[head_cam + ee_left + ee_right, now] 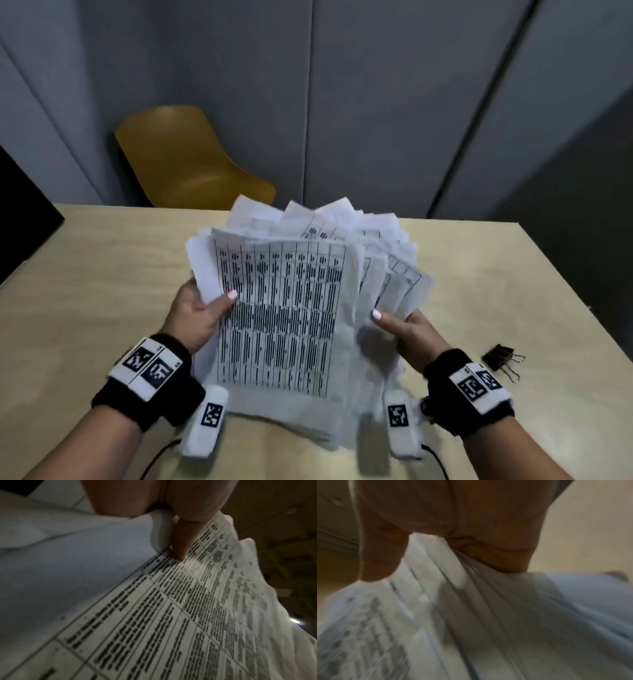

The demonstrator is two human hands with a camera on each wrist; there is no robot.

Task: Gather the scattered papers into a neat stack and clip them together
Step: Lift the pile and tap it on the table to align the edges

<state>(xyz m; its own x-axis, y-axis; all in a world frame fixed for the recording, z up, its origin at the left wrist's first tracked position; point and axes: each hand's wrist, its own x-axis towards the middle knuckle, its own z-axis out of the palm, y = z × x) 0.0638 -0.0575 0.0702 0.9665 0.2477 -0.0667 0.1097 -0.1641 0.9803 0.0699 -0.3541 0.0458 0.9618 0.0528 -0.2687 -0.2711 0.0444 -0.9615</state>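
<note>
Papers, thin crumpled white sheets printed with ruled tables, fan unevenly above the pale wood-grain table. Left hand and right hand each pinch a side edge. A black binder clip lies just right.

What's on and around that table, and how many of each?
Paper bundle, held by the left hand and right hand: 1
Binder clips: 2
Chair: 1
Table: 1
Total: 5

Fanned printed papers upright; binder clip beside.
</note>
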